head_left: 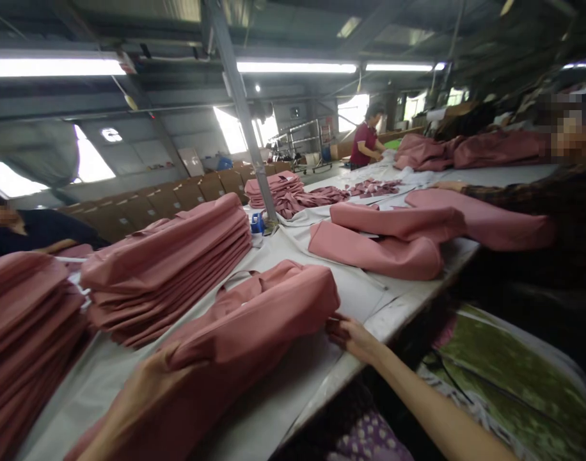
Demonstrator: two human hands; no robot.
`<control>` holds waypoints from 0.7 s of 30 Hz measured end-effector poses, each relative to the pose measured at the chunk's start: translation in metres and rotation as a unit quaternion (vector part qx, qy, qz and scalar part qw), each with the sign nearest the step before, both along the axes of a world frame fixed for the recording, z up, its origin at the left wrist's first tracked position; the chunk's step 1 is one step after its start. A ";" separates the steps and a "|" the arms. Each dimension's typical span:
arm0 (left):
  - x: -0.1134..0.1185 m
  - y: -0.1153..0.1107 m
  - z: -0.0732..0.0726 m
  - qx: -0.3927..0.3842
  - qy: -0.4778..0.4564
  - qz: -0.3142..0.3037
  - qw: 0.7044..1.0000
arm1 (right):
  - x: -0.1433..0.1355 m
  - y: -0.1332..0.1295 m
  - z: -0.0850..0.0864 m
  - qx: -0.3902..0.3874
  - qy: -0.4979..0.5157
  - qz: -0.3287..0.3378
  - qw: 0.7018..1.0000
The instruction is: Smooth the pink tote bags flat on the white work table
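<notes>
The right hand (351, 335) has its grip pinched together on the near edge of a folded pink garment bundle (254, 320), fingers closed on the cloth at the bundle's right end, while the left hand (146, 384) lies on the bundle's lower left part with its fingers tucked under a fold, so whether that grip is closed cannot be told. The bundle rests on the white-covered table (355, 288), stretched between the two hands. Just beyond the left hand sits a tall stack of folded pink pieces (168, 262), and further left of it another such stack (24, 333). Ahead of the right hand, well apart, lie looser pink pieces (384, 246) under a co-worker's sleeve (508, 195). Past these stand a blue tape dispenser (258, 223) beside a grey post (245, 121), then more pink piles (278, 189), and far off a person in a red shirt (364, 144)
</notes>
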State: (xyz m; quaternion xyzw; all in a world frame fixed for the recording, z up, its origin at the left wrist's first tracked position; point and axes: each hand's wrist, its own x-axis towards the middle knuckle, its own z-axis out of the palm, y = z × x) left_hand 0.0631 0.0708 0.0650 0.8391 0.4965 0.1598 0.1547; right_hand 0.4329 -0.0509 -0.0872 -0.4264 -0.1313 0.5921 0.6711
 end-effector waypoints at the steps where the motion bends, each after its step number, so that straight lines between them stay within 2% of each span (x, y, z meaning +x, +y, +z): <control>1: 0.001 0.005 0.009 -0.023 -0.016 -0.003 1.000 | -0.005 0.003 0.004 0.019 0.015 0.011 1.000; 3: 0.003 0.014 0.021 -0.042 -0.037 -0.004 0.998 | -0.013 0.013 0.012 0.054 0.037 0.016 0.998; 6: 0.003 0.018 0.024 -0.017 -0.034 -0.003 0.999 | -0.021 0.030 0.023 0.095 0.060 -0.006 0.994; 9: 0.001 0.015 0.014 -0.011 -0.034 0.003 0.999 | -0.024 0.045 0.031 0.105 0.072 -0.030 0.991; 15: -0.007 0.010 -0.007 -0.022 -0.003 0.008 1.000 | -0.031 0.061 0.052 0.045 0.007 -0.084 0.995; 18: -0.021 0.014 -0.013 -0.035 0.043 0.022 0.998 | -0.029 0.051 0.062 0.008 -0.075 -0.078 0.994; 21: -0.034 0.011 -0.024 -0.049 0.085 0.018 0.995 | -0.021 0.026 0.057 -0.033 -0.165 -0.060 0.984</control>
